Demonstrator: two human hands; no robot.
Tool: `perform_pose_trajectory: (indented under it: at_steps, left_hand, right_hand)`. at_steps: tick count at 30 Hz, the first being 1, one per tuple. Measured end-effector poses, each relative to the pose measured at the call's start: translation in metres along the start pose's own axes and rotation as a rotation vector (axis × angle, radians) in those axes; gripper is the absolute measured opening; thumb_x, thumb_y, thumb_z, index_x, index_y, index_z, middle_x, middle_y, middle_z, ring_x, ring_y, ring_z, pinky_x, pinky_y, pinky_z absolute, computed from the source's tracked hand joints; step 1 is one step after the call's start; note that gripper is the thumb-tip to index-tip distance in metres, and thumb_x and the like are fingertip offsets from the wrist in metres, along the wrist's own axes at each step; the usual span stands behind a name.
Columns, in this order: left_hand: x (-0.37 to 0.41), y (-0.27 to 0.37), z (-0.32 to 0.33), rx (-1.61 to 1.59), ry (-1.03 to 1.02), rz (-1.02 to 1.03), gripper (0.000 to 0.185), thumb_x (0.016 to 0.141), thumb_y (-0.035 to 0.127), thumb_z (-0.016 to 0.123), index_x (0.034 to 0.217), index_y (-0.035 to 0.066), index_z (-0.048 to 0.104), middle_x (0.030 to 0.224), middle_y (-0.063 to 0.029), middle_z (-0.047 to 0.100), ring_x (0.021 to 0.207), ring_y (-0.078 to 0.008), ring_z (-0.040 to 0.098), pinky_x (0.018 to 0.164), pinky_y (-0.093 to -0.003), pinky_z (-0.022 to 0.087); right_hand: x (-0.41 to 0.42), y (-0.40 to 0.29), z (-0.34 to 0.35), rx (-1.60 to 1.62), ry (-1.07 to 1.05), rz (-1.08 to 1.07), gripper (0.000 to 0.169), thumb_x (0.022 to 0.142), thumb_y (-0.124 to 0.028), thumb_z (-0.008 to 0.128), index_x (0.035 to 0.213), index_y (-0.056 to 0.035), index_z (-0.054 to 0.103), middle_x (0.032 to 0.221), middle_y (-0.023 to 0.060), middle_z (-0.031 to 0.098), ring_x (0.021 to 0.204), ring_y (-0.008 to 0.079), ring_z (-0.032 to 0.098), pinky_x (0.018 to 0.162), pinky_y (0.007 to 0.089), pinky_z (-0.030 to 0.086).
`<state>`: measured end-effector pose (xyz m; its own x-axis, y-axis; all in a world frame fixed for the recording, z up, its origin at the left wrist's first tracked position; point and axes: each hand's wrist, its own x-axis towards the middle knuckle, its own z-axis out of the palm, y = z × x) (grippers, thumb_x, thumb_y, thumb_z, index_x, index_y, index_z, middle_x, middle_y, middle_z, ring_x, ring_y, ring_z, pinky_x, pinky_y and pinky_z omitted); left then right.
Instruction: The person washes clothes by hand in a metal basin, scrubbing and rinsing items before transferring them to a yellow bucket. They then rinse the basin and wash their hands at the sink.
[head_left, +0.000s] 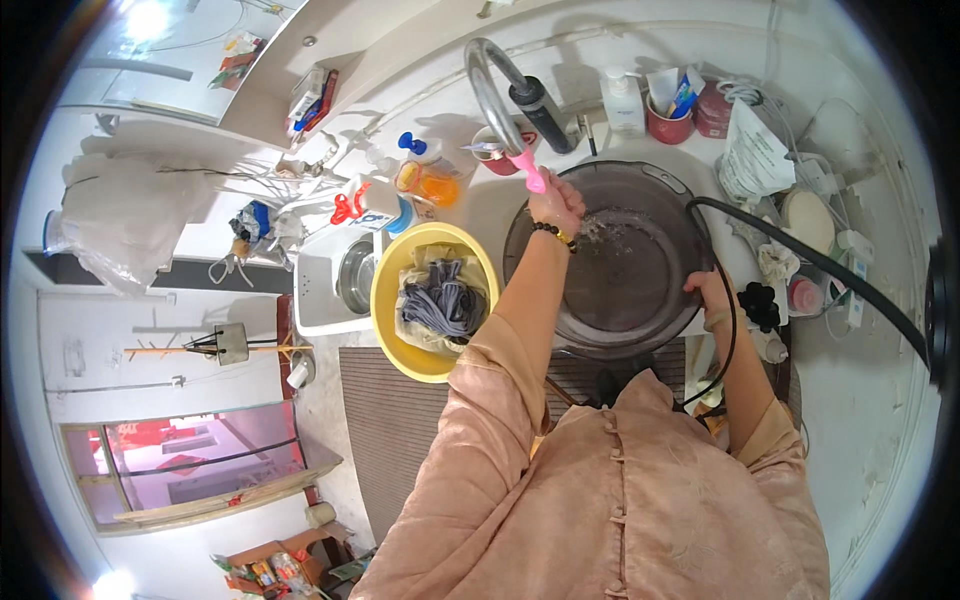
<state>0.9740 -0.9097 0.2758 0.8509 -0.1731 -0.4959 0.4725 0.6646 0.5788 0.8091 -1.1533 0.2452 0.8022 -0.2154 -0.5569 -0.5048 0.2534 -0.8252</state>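
A large dark translucent plastic basin (525, 300) sits before me on the white sink counter, with splashing water in its upper left part. My left hand (556, 202), wearing a beaded bracelet, is curled into a loose fist right by the pink nozzle (530, 174) of the curved metal tap (480, 71). The nozzle overlaps this hand, so whether they touch is unclear. At the basin's right rim my right hand (706, 291) holds on, thumb over the edge and the other fingers mostly hidden. A yellow basin (382, 315) with grey and beige cloth (444, 298) stands to the left.
Behind the dark basin are a white pump bottle (622, 105) and a red cup (670, 127) with tubes. A black cable (817, 262) arcs across the right side. Orange liquid in a bottle (439, 189) and a small white sink (322, 296) are at left.
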Motion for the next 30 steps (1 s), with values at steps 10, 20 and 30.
perform_pose_trajectory:
  at_steps: [10, 20, 30]
  left_hand:
    - [-0.063, 0.015, -0.019, 2.068, -0.512, 0.419, 0.039, 0.082, 0.017, 0.053, 0.12, 0.011, 0.048, 0.111, -0.0169, 0.054, 0.098, -0.0343, 0.054, 0.087, -0.0396, 0.042]
    - [-0.157, 0.064, -0.026, 1.731, -0.27, 0.306, 0.029, 0.079, 0.014, 0.058, 0.107, 0.008, 0.059, 0.095, -0.011, 0.063, 0.078, -0.0235, 0.06, 0.071, -0.0303, 0.048]
    - [-0.156, 0.002, -0.011, 1.711, -0.377, 0.382, 0.035, 0.075, 0.013, 0.065, 0.108, 0.007, 0.056, 0.108, -0.0113, 0.057, 0.091, -0.0259, 0.057, 0.073, -0.0318, 0.049]
  right_hand:
    - [-0.003, -0.008, 0.005, -0.043, -0.002, 0.07, 0.049, 0.054, -0.002, 0.056, 0.103, -0.0037, 0.05, 0.071, 0.0046, 0.047, 0.063, 0.0179, 0.043, 0.056, 0.0298, 0.036]
    - [-0.005, -0.007, 0.005, 0.046, -0.031, 0.038, 0.055, 0.051, 0.0, 0.057, 0.105, -0.0029, 0.05, 0.079, 0.0046, 0.051, 0.064, 0.0173, 0.047, 0.053, 0.0267, 0.038]
    - [-0.005, -0.008, 0.005, 0.107, -0.038, 0.04, 0.07, 0.051, -0.002, 0.058, 0.119, -0.0052, 0.047, 0.082, 0.007, 0.054, 0.067, 0.0172, 0.05, 0.052, 0.0305, 0.041]
